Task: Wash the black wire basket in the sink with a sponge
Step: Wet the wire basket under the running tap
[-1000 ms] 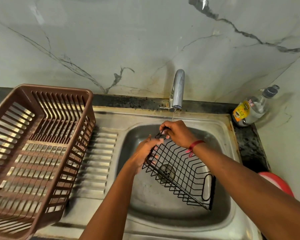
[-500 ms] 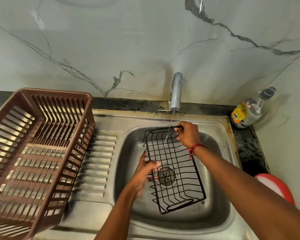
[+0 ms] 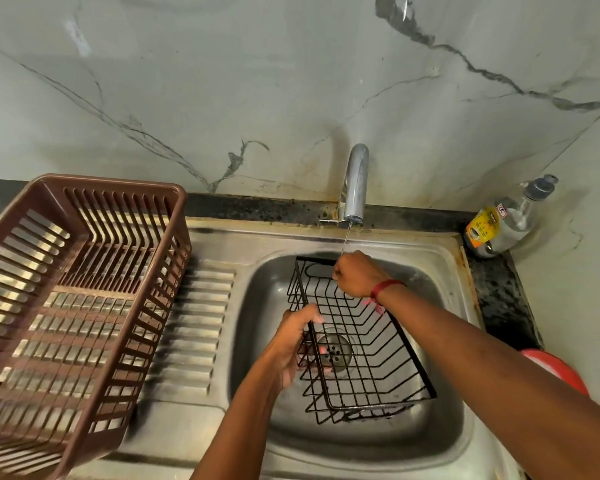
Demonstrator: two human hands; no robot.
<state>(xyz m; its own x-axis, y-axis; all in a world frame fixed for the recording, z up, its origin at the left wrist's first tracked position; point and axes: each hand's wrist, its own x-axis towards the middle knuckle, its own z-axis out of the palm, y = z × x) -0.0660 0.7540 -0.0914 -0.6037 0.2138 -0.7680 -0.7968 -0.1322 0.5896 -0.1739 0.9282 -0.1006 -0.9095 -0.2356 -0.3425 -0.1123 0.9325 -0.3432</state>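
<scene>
The left hand [image 3: 291, 344] curls round the left rim of the black wire basket [image 3: 371, 368]. The right hand [image 3: 359, 275] is closed on its far rim, under the thin stream from the tap [image 3: 355, 185]. The basket hangs tilted inside the sink [image 3: 444, 427], above the drain, with bare steel showing on every side. A brown dish rack [image 3: 111, 183] stands well to the left.
</scene>
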